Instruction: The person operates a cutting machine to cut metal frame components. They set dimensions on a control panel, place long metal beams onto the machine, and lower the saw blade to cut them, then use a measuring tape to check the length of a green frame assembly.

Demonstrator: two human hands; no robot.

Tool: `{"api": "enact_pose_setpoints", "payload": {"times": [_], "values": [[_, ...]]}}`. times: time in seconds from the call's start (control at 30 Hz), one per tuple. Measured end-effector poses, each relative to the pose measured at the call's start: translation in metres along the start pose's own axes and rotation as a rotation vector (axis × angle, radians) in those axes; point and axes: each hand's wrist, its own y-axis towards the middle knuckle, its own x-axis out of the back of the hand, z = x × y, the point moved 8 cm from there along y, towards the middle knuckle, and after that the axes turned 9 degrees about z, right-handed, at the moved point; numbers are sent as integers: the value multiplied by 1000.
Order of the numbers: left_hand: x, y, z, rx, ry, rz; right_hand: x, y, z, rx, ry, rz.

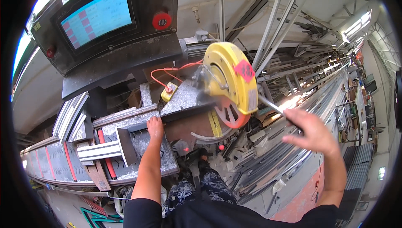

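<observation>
A yellow cut-off saw (224, 71) with a round guard and a red paper label stands in the middle. Its slim handle (271, 103) points right and ends in a dark grip. Around that grip my right hand (312, 131) is loosely curled, thumb sticking out, slightly blurred. A long dark profile bar (188, 113) lies across the saw table, its right end under the saw head. My left hand (155, 127) presses on the bar with bent fingers, left of the blade. The blade's cutting edge cannot be made out. An orange-red spoked wheel (230, 115) shows below the guard.
At the upper left hangs a control panel (98, 16) with a lit screen and a red knob (161, 20). A feed bed (54, 163) with red rollers runs left, a metal stop plate (126, 146) on it. Metal profiles (268, 165) crowd the right side. An orange cable (157, 77) loops behind.
</observation>
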Motion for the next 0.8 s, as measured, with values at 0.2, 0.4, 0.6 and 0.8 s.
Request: {"api": "enact_pose_setpoints", "payload": {"times": [0.2, 0.4, 0.6, 0.8], "values": [[8, 0, -6, -18, -12, -25, -137, -35, -47, -371, 366, -21], [-1, 2, -6, -26, -18, -33, -251, -25, -94, -560, 850, -117], [0, -2, 0, -55, -55, -64, -272, -13, -99, -378, 455, -329], [-4, 2, 0, -14, -27, 30, -289, -12, -105, -484, 576, -226]]}}
